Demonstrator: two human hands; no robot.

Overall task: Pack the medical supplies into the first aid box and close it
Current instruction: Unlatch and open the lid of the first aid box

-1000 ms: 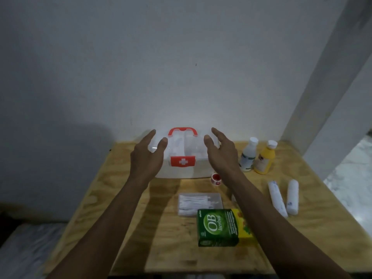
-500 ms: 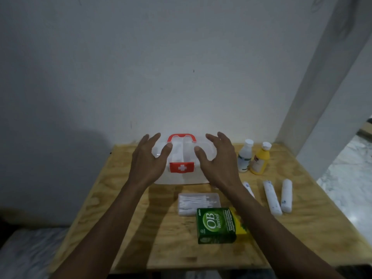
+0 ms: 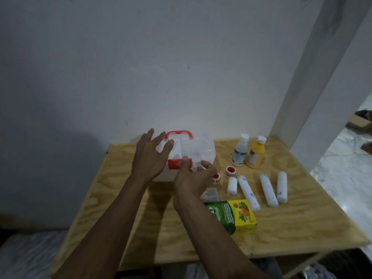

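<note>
A person's left hand (image 3: 150, 158), fingers spread and relaxed, rests against the closed first aid box (image 3: 193, 151) at the back of the wooden table (image 3: 281, 228), while the right hand (image 3: 194, 178) fingers its red latch (image 3: 177, 164), bandage rolls (image 3: 248, 193) lying nearby.

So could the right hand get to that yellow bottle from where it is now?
Probably yes. The right hand is at the red latch of the first aid box, and the yellow bottle stands to its right beside a white bottle. Only two small red-and-white rolls lie low between them.
</note>
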